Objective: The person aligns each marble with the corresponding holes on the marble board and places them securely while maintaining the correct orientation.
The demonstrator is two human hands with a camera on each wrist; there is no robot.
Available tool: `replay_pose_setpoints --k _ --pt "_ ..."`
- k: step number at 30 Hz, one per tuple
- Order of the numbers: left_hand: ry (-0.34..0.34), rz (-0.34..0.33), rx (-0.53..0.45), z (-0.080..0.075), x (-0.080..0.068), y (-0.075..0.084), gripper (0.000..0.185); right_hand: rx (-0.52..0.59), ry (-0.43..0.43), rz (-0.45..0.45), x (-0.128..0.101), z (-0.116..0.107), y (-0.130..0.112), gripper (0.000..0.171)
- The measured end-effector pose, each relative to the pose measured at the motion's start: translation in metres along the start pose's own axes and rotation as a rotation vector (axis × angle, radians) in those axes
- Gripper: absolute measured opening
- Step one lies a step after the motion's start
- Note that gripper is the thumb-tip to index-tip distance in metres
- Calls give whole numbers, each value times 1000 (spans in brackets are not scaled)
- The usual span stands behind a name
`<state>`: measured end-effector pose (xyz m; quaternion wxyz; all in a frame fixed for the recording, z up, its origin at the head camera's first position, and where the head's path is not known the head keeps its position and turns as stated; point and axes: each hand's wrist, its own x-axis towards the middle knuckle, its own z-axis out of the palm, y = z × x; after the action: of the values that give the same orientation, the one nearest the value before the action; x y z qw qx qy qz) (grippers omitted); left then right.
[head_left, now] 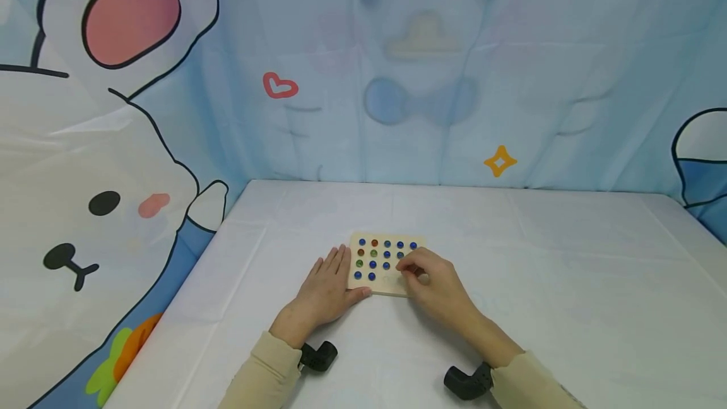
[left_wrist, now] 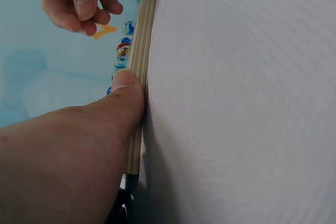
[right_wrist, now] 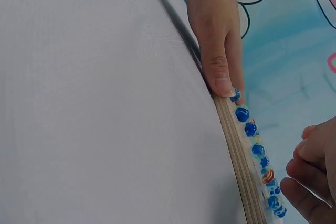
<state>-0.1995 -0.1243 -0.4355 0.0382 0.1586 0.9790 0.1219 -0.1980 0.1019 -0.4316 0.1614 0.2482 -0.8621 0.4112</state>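
Note:
A pale wooden board (head_left: 392, 283) lies on the white-covered table, with rows of small glass marbles (head_left: 372, 264) in its hollows, mostly blue, some green or reddish. My left hand (head_left: 325, 292) rests against the board's left side, fingers straight. Its thumb (left_wrist: 123, 85) presses on the near edge. Over the board's right part hovers my right hand (head_left: 437, 279), fingers bent and fingertips close together above the marbles. Part of the board is hidden under it. No marble shows between those fingertips in either wrist view; a small one could be hidden there.
The white tablecloth (head_left: 568, 283) spreads around the board. Behind it hangs a light blue curtain (head_left: 318, 137) with cartoon prints. Black wrist devices (head_left: 468, 382) stick out beside both beige sleeves (head_left: 264, 371).

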Motion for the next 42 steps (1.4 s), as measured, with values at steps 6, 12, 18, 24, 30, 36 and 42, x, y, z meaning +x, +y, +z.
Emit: replay_pose_setpoints --k 6,12,18,24,30,36,42 --pt "2 0 -7 1 0 0 89 -50 45 -11 -8 -14 13 18" --pt "-7 -6 -18 1 0 0 90 -99 88 -13 -15 -26 26 22" --pt "-10 -11 -19 1 0 0 91 -142 99 28 -20 -35 35 20" --pt "-8 -10 -22 1 0 0 91 -171 120 53 -25 -40 45 22" --pt "-10 -16 -26 2 1 0 91 -162 132 71 -25 -40 54 22" --pt "-9 -18 -30 4 2 -1 91 -168 102 137 -22 -37 59 21" --pt "-5 -14 -23 3 1 -1 91 -181 69 190 -16 -34 61 18"
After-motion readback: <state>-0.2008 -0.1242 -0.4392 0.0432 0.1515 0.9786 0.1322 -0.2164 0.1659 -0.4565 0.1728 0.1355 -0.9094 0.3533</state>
